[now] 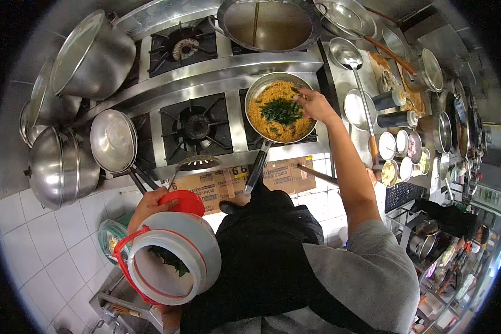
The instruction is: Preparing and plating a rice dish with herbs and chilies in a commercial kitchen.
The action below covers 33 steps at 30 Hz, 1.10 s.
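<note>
My right hand is over the right side of a frying pan, with a dark green leaf at its fingertips. Orange-yellow grainy food fills the pan, and a heap of green leaves lies on its middle. The pan sits on a front burner, its black handle pointing towards me. My left hand grips a red plastic lid and the thin handle of a perforated skimmer. Against my left forearm rests a translucent plastic jar with a red carrying handle, tilted, with green leaves inside.
A large wok of brownish liquid stands on a back burner. Stacked pans and big metal pots are at the left. To the right are a ladle, squeeze bottles and small bowls. Another person's hand is near the bowls.
</note>
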{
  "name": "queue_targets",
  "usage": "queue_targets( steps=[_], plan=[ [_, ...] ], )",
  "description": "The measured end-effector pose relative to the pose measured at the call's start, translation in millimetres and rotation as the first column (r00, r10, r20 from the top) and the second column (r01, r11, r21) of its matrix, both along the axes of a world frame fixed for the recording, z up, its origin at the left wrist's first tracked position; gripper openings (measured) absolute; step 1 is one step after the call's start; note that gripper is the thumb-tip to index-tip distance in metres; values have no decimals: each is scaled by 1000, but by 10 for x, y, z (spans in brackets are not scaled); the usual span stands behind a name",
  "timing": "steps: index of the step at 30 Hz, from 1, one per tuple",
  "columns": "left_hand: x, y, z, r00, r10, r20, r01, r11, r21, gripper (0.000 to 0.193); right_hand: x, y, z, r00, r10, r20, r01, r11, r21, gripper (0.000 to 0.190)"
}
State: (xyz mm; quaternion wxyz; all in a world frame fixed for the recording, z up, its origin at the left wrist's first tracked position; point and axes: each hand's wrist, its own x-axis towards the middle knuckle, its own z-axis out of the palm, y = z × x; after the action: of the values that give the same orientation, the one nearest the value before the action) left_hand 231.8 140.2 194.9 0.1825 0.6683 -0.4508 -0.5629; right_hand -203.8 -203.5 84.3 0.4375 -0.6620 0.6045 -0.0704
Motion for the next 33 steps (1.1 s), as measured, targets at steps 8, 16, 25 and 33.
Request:
queue_targets(
  steps=[8, 16, 25, 33],
  plan=[
    [327, 806, 121, 999, 44, -20, -44, 999, 24, 21, 32, 129, -162, 979, 44, -200, -169, 723, -670, 33],
    [518, 2228, 265, 917, 398, 18, -397, 917, -44, 26, 351, 69, -389, 934, -121, -337, -128, 766, -630, 45],
    [629, 2999, 87, 881, 441, 168, -398, 886, -238, 27, -154, -262, -369, 884, -124, -450, -189, 786, -589, 44],
    [585, 3650, 74, 719, 688, 104, -628, 706, -328, 29, 2832, 2930, 950, 505, 711, 489, -793, 606, -61, 30]
  ],
)
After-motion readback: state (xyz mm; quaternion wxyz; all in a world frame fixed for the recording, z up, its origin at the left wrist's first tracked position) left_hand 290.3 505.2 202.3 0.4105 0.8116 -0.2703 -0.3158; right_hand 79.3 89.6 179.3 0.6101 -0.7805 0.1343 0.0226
